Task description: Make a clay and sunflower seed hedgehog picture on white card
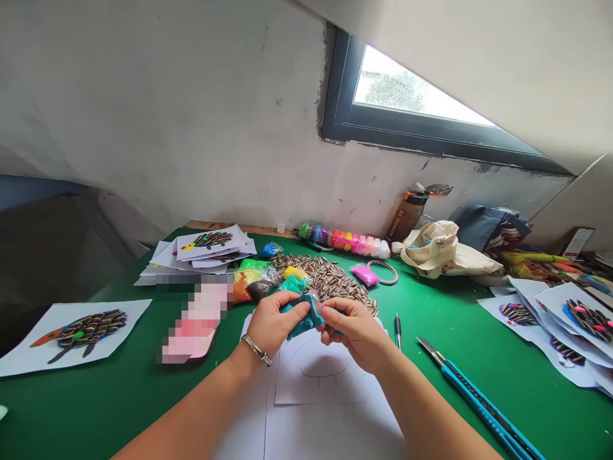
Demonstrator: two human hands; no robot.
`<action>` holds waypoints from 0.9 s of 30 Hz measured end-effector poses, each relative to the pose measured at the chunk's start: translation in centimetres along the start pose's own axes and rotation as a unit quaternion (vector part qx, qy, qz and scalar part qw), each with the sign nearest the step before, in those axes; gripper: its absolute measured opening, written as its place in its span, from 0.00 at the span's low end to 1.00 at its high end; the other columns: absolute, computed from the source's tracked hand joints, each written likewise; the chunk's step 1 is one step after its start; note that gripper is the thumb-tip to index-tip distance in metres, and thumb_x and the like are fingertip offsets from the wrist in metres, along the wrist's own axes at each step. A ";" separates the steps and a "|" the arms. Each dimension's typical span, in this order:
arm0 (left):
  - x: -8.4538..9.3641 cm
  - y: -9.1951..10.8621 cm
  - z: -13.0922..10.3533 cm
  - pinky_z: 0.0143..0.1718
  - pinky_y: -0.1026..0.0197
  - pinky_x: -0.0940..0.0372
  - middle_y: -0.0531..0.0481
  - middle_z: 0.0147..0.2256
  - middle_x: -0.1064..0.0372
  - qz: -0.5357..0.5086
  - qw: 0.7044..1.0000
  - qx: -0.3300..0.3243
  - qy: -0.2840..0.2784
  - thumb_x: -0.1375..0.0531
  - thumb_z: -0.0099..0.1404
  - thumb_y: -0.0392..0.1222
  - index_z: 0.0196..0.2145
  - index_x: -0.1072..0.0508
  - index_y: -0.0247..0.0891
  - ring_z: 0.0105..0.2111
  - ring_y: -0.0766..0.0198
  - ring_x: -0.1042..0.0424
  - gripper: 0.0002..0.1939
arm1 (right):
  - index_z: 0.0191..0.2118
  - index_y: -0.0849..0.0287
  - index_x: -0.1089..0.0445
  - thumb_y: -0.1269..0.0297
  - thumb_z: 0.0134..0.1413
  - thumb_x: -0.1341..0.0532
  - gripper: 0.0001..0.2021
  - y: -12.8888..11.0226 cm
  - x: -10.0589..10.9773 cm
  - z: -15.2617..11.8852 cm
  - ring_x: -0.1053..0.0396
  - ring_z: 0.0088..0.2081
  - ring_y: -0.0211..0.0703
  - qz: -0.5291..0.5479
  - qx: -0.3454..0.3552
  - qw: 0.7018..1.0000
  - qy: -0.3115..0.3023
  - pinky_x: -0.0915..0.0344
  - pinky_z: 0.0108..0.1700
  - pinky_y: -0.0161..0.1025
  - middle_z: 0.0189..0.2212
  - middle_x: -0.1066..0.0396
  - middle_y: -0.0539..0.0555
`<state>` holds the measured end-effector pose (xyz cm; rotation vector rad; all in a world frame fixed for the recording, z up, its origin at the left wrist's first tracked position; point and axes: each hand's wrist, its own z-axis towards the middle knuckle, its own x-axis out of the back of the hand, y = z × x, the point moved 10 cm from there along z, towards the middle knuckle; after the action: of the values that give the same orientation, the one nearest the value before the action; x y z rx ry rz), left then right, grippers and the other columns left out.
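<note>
The left hand (279, 321) is closed on the teal packet (305, 317), thumb on the near face and fingers behind. The right hand (353, 329) has its thumb and index finger pinched together at the packet's clear plastic edge; its other fingers are curled beneath. The packet is held above the upper part of a drawing sheet (325, 383), which carries a pencil outline of a rounded body with short legs. The drawing sheet lies on larger white paper.

Directly beyond the hands is a heap of striped seeds (330, 275). Yellow, green, orange and dark packets (258, 281) adjoin its left side; a pink packet (364, 275) lies on its right, beside a ring (384, 273). A pen (398, 331) and a blue utility knife (483, 402), blade exposed, lie to the right of the drawing sheet.

Seed-covered pictures are positioned at far left (81, 332), rear left (205, 246) and far right (555, 326). Along the wall stand a row of colored tubs (345, 241), a bottle (407, 214) and a cream cloth bag (435, 249). The table surface (119, 402) is green.
</note>
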<state>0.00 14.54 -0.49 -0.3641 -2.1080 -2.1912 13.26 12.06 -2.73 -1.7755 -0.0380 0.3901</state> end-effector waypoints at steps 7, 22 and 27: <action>0.0 0.4 0.0 0.36 0.59 0.34 0.45 0.34 0.27 0.033 0.999 -0.022 0.000 0.42 0.58 0.52 0.36 0.25 0.35 0.35 0.57 0.28 0.18 | 0.25 0.62 0.30 0.59 0.46 0.36 0.11 -0.8 0.7 0.0 0.37 0.20 0.35 -0.102 0.048 0.993 0.037 0.43 0.26 0.35 0.19 0.32 0.50; -0.3 3.5 -1.5 0.53 0.47 0.42 0.41 0.54 0.37 0.441 0.845 -0.291 0.082 0.44 0.62 0.44 0.59 0.41 0.42 0.54 0.49 0.38 0.27 | 0.38 0.60 0.29 0.52 0.47 0.36 0.17 0.0 1.8 0.2 0.42 0.20 0.31 0.091 0.011 0.993 0.074 0.47 0.23 0.31 0.24 0.34 0.50; 1.5 4.1 -1.2 0.56 0.40 0.49 0.36 0.58 0.45 0.465 0.821 -0.295 0.152 0.41 0.60 0.48 0.56 0.36 0.38 0.59 0.42 0.48 0.28 | 0.37 0.59 0.29 0.61 0.42 0.32 0.14 0.3 2.4 0.5 0.36 0.27 0.33 0.179 -0.006 0.980 0.087 0.41 0.26 0.30 0.31 0.32 0.51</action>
<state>-0.71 13.30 3.77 -0.7983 -0.7280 -1.9657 15.35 13.00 -3.68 -1.8225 0.4089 0.4903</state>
